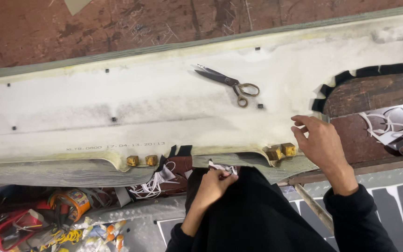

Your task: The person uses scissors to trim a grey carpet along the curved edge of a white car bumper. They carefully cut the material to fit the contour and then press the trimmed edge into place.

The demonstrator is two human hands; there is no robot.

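Observation:
A long off-white moulded panel (117,102) lies across a reddish-brown workbench. My right hand (320,142) rests on the panel's near edge, fingers curled over it, just right of two small tan blocks (281,150). My left hand (215,183) is down at the panel's front edge, pinching a small white scrap (222,168) close to my black clothing. A pair of scissors (227,83) with dark blades and brass-coloured handles lies shut on the panel, well beyond both hands.
Black fabric with a notched edge (336,81) wraps the panel's right end. Two more tan blocks (142,160) sit at the front edge. White strips (152,186) hang below. Tape rolls, red tools and clutter (66,210) lie at lower left.

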